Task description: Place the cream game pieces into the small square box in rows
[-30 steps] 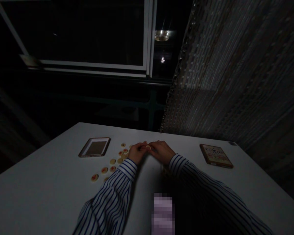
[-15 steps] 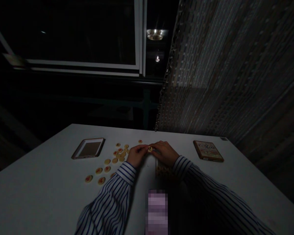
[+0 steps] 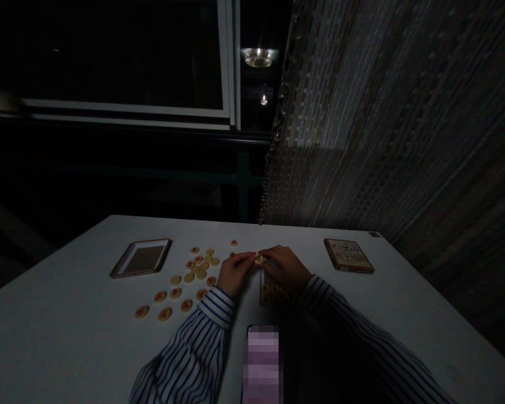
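Between the fingertips of both hands is a round, pale xiangqi piece (image 3: 258, 259) with a dark character facing up. My left hand (image 3: 234, 273) pinches it from the left, and my right hand (image 3: 287, 267) grips it from the right. Under my right hand and wrist lies a shallow box with more pieces (image 3: 272, 293) set in rows; much of it is hidden by the hand and sleeve. Left of my left hand, several loose pieces (image 3: 189, 277) are scattered on the white table (image 3: 79, 314). Some show red characters, others lie blank side up.
An open box lid or tray (image 3: 141, 258) rests at the table's left. On the right lies a flat box with a printed cover (image 3: 348, 255). A phone (image 3: 261, 362) with a blurred screen is at the near edge. Beyond hang a bead curtain (image 3: 332, 112) and a dark window.
The view has turned slightly right, so the table items appear further left. Both hands still hold the piece close together; more loose pieces show beside my left wrist.
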`<state>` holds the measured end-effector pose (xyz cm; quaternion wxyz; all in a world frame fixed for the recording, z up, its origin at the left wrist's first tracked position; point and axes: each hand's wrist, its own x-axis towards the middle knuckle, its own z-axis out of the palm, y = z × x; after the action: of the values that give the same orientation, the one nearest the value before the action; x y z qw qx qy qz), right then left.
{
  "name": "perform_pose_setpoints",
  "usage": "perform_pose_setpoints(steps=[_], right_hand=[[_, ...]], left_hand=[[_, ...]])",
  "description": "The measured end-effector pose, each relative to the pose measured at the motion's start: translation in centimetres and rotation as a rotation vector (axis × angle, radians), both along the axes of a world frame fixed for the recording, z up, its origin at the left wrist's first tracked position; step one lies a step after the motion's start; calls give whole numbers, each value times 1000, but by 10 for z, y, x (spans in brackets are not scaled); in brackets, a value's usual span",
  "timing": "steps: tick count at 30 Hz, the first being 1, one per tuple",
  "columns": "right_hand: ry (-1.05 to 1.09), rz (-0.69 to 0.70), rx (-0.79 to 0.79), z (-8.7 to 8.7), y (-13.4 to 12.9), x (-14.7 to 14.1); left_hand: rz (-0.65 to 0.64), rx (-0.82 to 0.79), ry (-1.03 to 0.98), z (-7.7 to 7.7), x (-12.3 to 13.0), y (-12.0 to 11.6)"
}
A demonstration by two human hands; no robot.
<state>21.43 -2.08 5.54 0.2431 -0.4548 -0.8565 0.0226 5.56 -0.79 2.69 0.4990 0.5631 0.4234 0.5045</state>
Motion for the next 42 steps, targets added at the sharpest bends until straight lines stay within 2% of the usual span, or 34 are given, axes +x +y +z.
perform_pose_setpoints(steps=[11, 17, 25, 33, 42], right_hand=[[28, -14, -1, -11, -2, 14], [0, -63, 10, -17, -1, 25], [-28, -73, 58, -26, 2, 41], [-130, -88, -17, -24, 4, 50], [-377, -69, -190, -26, 10, 49]], left_hand=[[-17, -41, -55, -13, 13, -3], [98, 75, 127, -25, 12, -4], [136, 233, 388, -48, 10, -4], [99, 379, 583, -54, 8, -6], [115, 453, 645, -57, 7, -6]])
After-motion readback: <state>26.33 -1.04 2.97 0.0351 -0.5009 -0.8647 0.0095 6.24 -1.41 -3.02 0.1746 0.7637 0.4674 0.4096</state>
